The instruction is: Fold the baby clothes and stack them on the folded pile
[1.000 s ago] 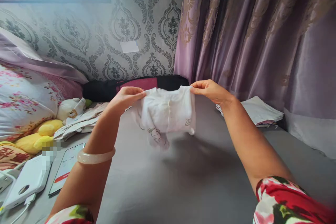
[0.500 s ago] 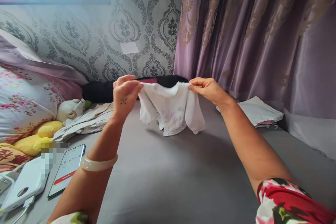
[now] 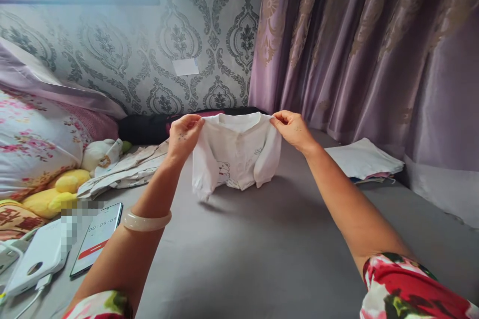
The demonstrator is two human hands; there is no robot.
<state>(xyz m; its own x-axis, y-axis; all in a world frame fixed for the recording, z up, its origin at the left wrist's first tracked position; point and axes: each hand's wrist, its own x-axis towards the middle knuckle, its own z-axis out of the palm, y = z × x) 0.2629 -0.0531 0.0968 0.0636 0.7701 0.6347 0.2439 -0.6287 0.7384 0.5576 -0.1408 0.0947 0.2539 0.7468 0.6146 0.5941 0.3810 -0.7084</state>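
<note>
A small white long-sleeved baby top (image 3: 239,152) hangs spread out over the grey bed sheet (image 3: 239,259), its neckline upward. A bear drawing shows low on its front, and the sleeves droop at both sides. My left hand (image 3: 184,135) pinches the shoulder at the left of the neckline. At the opposite shoulder, my right hand (image 3: 294,129) grips the cloth between thumb and fingers. The lower hem is close to the sheet; whether it touches I cannot tell.
Folded white clothes (image 3: 364,159) lie in a stack at right. On the left are beige clothes (image 3: 127,167), a yellow plush toy (image 3: 56,194), a phone (image 3: 98,237) and a white power bank (image 3: 43,254) with cables. A dark bundle (image 3: 145,129) lies along the wall.
The top has swung and opened flatter, so the bear drawing now shows. My left hand has moved slightly right; the right hand still grips its shoulder.
</note>
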